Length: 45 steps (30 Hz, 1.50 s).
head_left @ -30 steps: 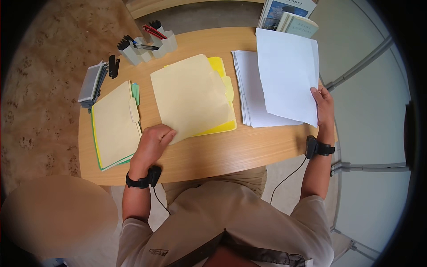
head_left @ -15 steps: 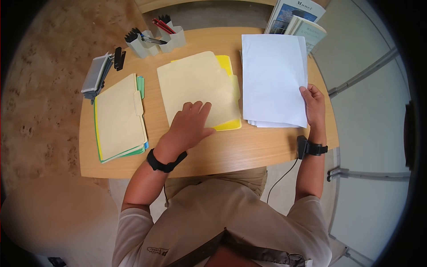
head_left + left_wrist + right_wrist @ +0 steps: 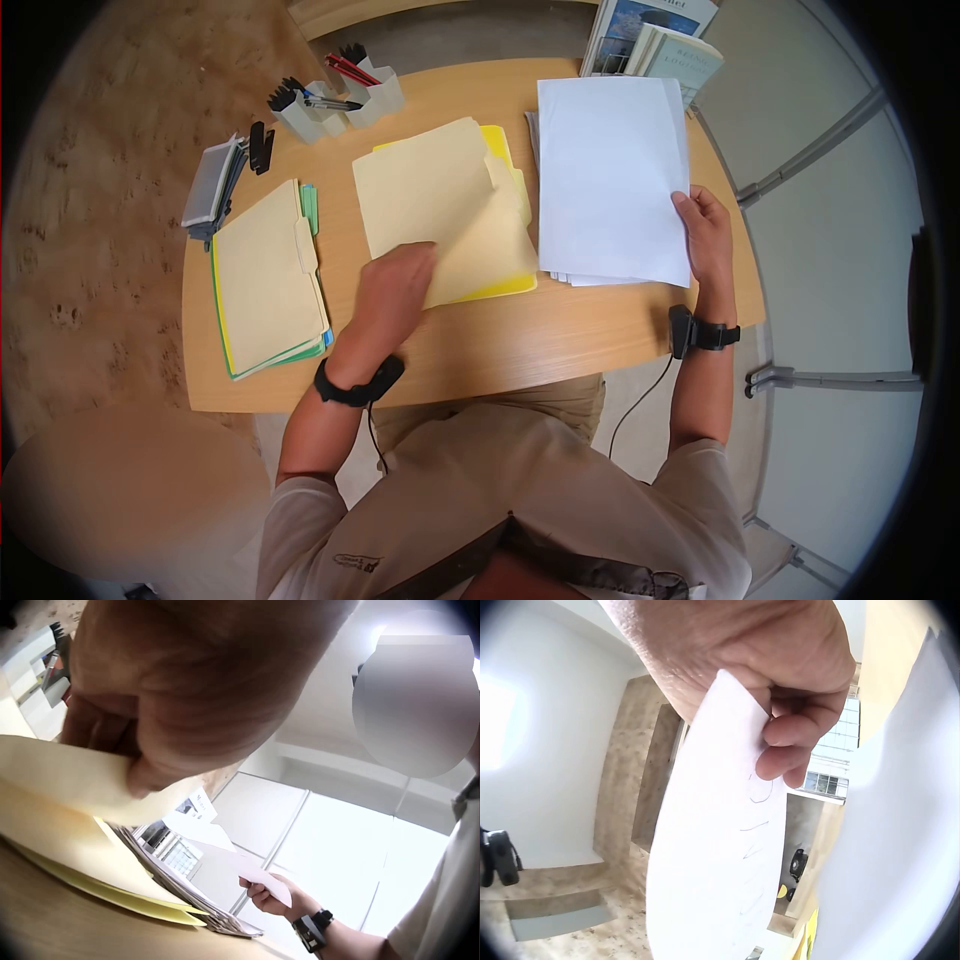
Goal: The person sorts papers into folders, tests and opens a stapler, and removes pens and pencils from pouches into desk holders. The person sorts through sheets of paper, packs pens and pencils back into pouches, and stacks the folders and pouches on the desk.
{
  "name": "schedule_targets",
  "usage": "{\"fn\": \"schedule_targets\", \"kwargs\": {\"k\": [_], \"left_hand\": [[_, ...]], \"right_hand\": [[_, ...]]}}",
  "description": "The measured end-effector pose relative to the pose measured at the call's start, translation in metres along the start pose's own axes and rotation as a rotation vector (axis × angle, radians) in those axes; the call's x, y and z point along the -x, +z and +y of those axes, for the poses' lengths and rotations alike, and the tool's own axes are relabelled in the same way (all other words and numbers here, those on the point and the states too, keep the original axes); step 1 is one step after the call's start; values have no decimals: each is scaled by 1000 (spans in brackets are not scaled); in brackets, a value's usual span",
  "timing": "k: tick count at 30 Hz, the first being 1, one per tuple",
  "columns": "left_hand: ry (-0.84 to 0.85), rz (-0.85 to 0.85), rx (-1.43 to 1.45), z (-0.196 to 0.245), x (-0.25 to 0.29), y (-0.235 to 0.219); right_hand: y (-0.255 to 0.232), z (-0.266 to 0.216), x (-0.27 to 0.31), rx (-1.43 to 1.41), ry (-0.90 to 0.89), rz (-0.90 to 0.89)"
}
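Note:
My left hand [image 3: 395, 295] pinches the near edge of a cream file folder [image 3: 415, 190] in the middle of the desk. The folder's cover bends upward there, and in the left wrist view the raised cream flap [image 3: 75, 780] curves between thumb and fingers. A yellow folder [image 3: 512, 287] lies underneath it. My right hand [image 3: 708, 235] holds a white sheet [image 3: 612, 180] by its right edge, thumb on top. This sheet overlaps a stack of white paper [image 3: 590, 280] in the head view. Pen marks show on the sheet's underside [image 3: 716, 825] in the right wrist view.
Another pile of cream and green folders [image 3: 265, 280] lies at the left. Behind it are a black stapler [image 3: 261, 148] and a stack of thin cases [image 3: 210, 185]. Pen holders [image 3: 375, 95] stand at the back, books [image 3: 680, 65] at the back right. Partition panels [image 3: 840, 260] border the right side.
My left hand moved from the cream folder's near corner across its surface, then back to grip and lift its edge. The white sheet in my right hand shifted left and lowered over the paper stack.

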<state>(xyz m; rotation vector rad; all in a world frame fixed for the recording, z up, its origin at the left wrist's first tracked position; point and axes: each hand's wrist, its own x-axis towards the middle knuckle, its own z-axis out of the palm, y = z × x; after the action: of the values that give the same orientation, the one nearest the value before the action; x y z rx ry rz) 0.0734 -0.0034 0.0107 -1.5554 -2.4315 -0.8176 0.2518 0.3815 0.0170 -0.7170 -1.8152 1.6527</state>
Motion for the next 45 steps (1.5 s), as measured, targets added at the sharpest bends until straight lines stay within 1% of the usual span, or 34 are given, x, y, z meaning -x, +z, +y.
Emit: {"fn": "schedule_targets", "kwargs": {"k": [2, 3, 5, 6, 7, 8, 9, 10, 11, 13, 15, 19, 21, 24, 28, 30, 31, 33, 34, 36, 37, 39, 40, 41, 43, 44, 45], "left_hand": [[-366, 254, 253, 13, 12, -19], [-360, 249, 252, 9, 22, -22], [-597, 432, 523, -3, 43, -23], [-592, 432, 518, -7, 49, -23], [-611, 478, 539, -10, 56, -26], [-634, 530, 551, -14, 62, -30], [-637, 541, 526, -17, 66, -32], [-628, 613, 543, -17, 67, -29], [-617, 682, 568, -20, 69, -26], [-633, 684, 588, -29, 79, -25], [-665, 728, 669, -29, 83, -25], [-665, 755, 653, -27, 83, -27], [-643, 750, 697, -28, 84, -26], [-634, 755, 718, -26, 82, -24], [-628, 737, 721, -28, 84, -24], [-632, 666, 655, -21, 81, -27], [-632, 668, 655, -19, 78, -26], [-559, 703, 594, -16, 72, -24], [-559, 704, 594, -20, 78, -24], [-505, 370, 542, -33, 93, -26], [-504, 369, 541, -31, 88, -28], [-423, 269, 679, -27, 76, -33], [-548, 244, 610, -21, 70, -38], [-547, 244, 609, -24, 68, -37], [-613, 183, 361, -34, 66, -32], [-611, 182, 360, -36, 65, -31], [-674, 122, 386, -37, 64, -31]], "right_hand": [[13, -10, 4, 40, 11, -8], [20, -10, 4, 36, 12, -1], [38, -8, 3, 79, 12, -88], [52, -4, 4, 52, 10, -111], [71, -12, 10, 64, 25, -134], [84, -10, 10, 105, 30, -183], [99, -8, 9, 143, 32, -235], [117, -4, 9, 126, 26, -250], [136, 2, 9, 185, -10, -245], [163, 7, 11, 314, -64, -231], [183, 2, 16, 318, -54, -240], [205, 14, 20, 278, -16, -272], [211, 19, 23, 243, 36, -309], [217, 24, 27, 260, -7, -326], [221, 31, 27, 260, 0, -330], [221, 34, 26, 281, 20, -323], [221, 36, 26, 282, 19, -324], [221, 39, 26, 254, 31, -337], [221, 41, 26, 254, 31, -338], [220, 46, 26, 338, 18, -325], [220, 47, 25, 337, 18, -325], [220, 49, 25, 294, 38, -322], [220, 49, 25, 292, 36, -322], [219, 49, 26, 248, 5, -340], [217, 48, 27, 202, -28, -356], [217, 45, 27, 237, -32, -381], [216, 44, 28, 271, -36, -406]]}}
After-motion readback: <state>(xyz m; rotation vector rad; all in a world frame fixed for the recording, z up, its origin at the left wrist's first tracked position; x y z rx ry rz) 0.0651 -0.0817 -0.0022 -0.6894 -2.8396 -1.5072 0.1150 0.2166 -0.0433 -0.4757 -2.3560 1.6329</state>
